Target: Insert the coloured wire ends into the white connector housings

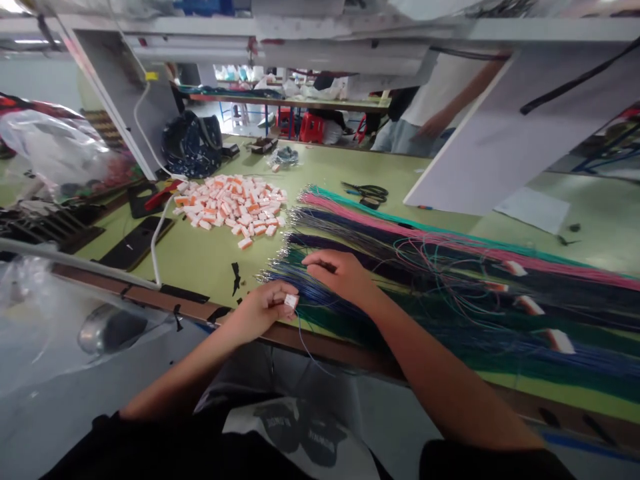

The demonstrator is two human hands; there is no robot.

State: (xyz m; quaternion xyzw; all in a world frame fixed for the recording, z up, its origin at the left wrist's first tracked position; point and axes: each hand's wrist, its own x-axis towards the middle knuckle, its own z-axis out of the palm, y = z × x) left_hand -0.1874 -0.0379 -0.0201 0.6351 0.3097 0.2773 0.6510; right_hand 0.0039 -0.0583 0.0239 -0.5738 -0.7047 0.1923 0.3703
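Note:
My left hand is closed on a small white and orange connector housing, held by the fingertips near the table's front edge. A thin blue wire hangs from it in a loop past the edge. My right hand is over the wire bundles, its thumb and index finger drawn together; whatever is between them is too small to make out. Under and beside it lie blue wires and dark purple wires, their metal-tipped ends pointing left. A heap of similar housings lies farther back.
Pink wires and green wires stretch to the right, with several wired housings lying on the bundles. Behind them are black scissors. A dark phone-like slab and a white bent tube are at left. Another person stands beyond the table.

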